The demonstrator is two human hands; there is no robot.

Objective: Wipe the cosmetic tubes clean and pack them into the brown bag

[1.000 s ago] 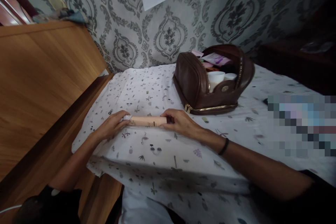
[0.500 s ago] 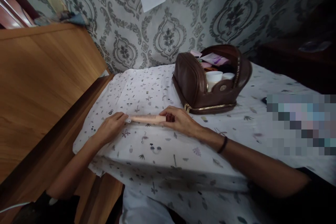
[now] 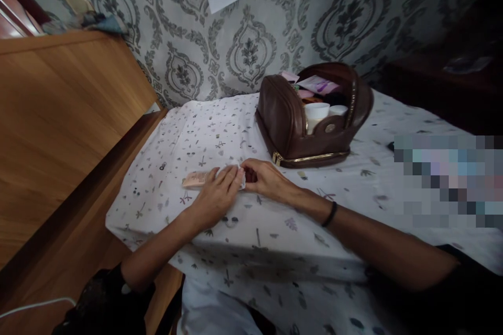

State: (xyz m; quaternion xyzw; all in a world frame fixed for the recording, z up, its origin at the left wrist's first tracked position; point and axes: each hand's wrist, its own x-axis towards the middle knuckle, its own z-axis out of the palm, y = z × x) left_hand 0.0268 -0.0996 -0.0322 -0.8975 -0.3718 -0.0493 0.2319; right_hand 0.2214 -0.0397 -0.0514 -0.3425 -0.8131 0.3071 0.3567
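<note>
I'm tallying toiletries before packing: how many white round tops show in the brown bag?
2: a wider white top at the front of the brown bag's opening, and a narrower one just right of it. More may be hidden inside.

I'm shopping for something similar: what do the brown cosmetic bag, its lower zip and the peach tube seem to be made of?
Brown cosmetic bag: leather or imitation, by its smooth, softly shining panels and seams. Lower zip: probably metal or metal-coated, by its golden glint. Peach tube: perhaps dull-finished plastic, by its smooth, faintly printed surface, partly covered.
</note>
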